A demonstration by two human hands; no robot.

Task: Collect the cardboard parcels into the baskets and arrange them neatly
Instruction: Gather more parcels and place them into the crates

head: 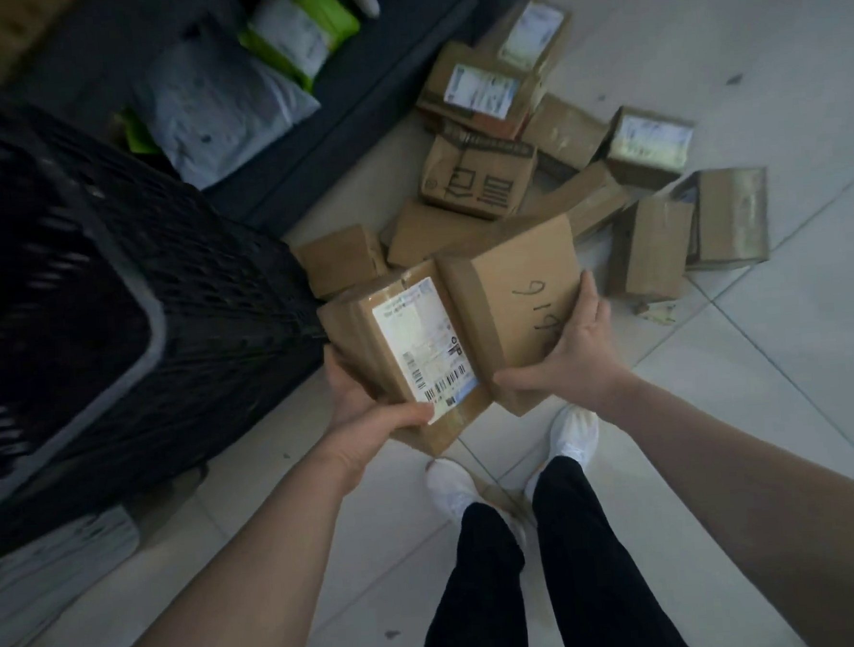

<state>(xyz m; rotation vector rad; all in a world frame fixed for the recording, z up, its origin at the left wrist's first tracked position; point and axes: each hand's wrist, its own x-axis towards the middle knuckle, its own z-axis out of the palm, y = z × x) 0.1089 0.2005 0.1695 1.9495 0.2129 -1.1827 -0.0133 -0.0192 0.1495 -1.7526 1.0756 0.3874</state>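
Observation:
I hold two cardboard parcels side by side above the floor. My left hand [370, 406] grips the near end of a labelled parcel [406, 339] with a white shipping label on top. My right hand [571, 344] grips a plain parcel [513, 288] with handwritten digits, thumb on its near edge and fingers along its right side. A tall black lattice basket [114, 312] with a grey rim stands just left of the parcels. A pile of several more cardboard parcels [495, 169] lies on the floor beyond my hands.
A dark low shelf [379, 71] at the back holds grey and green soft mailer bags [222, 110]. Pale floor tiles [767, 352] stretch to the right. My white shoes [572, 434] and dark trousers stand below the parcels. A pale container [54, 561] sits at lower left.

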